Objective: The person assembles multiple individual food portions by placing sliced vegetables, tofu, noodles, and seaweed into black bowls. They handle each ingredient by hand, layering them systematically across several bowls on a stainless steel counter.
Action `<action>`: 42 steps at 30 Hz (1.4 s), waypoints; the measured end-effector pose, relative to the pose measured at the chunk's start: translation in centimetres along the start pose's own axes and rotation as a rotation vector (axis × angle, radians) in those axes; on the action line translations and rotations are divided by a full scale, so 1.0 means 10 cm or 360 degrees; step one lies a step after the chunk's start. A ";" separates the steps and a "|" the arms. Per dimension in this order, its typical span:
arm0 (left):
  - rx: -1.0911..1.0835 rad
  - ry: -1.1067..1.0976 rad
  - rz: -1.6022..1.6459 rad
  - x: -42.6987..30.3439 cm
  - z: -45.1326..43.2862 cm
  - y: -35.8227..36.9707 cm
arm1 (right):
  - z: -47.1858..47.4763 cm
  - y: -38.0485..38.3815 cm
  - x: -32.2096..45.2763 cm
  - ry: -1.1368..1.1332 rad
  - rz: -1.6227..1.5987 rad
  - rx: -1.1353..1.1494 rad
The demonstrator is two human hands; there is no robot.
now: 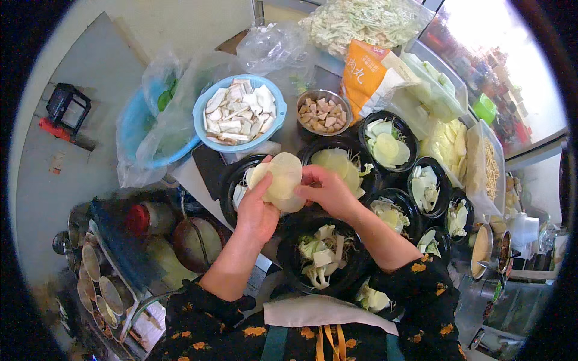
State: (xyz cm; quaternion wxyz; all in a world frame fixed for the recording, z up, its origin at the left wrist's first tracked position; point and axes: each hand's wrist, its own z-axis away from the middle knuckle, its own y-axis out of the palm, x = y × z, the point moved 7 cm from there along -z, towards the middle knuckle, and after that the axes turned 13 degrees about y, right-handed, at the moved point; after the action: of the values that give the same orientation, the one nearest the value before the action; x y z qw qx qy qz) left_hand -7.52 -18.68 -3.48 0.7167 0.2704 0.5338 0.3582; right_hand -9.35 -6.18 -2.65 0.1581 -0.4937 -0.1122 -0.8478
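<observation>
Several thin, round, pale slices of a vegetable, likely potato [283,180], are fanned out between my hands. My left hand [259,207] grips them from the left, thumb on top. The fingers of my right hand [327,189] pinch at their right edge. Beneath my left hand is a black bowl [227,198], partly hidden, with white pieces in it. Behind my right hand, another black bowl [307,151] holds pale round slices and sprouts. Nearer to me, a large black bowl [286,252] contains cabbage, mushrooms and white slices. Several smaller black bowls with similar vegetables stand at the right.
A blue basin [197,118] of white sliced pieces and a steel bowl [301,128] of pinkish-brown chunks stand behind. An orange food package [361,74], bagged vegetables [361,22] and plastic tubs [460,90] line the back and right. A bagged blue basin [131,131] sits left.
</observation>
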 end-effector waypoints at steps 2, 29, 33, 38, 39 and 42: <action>-0.0005 -0.0013 0.0080 -0.08 0.03 -0.06 | 0.03 0.03 -0.01 -0.0018 -0.0049 0.0010; 0.0232 0.0011 -0.1432 0.11 0.71 -0.11 | 1.25 -0.92 -0.37 0.0090 0.1086 -0.0284; 0.0108 0.0099 -0.1292 0.10 0.51 -0.22 | 1.39 -2.67 -0.35 -0.0034 0.0740 -0.1188; -0.0065 0.0020 -0.1248 0.09 0.45 -0.28 | 1.45 -4.15 -0.50 0.0249 0.1155 -0.1837; -0.0092 -0.0013 -0.1255 0.10 0.45 -0.32 | 1.39 -4.27 -0.54 0.0282 0.1209 -0.1922; -0.0157 0.0061 -0.1356 0.08 0.41 -0.36 | 1.08 -4.46 -0.74 0.0348 0.1179 -0.1833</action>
State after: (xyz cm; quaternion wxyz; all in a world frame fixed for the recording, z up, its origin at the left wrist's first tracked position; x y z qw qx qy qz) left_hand -2.63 -20.20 -5.52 0.8026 -0.0155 0.5933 0.0602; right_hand -14.16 39.95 -5.33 0.1605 -0.4164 0.5481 -0.7074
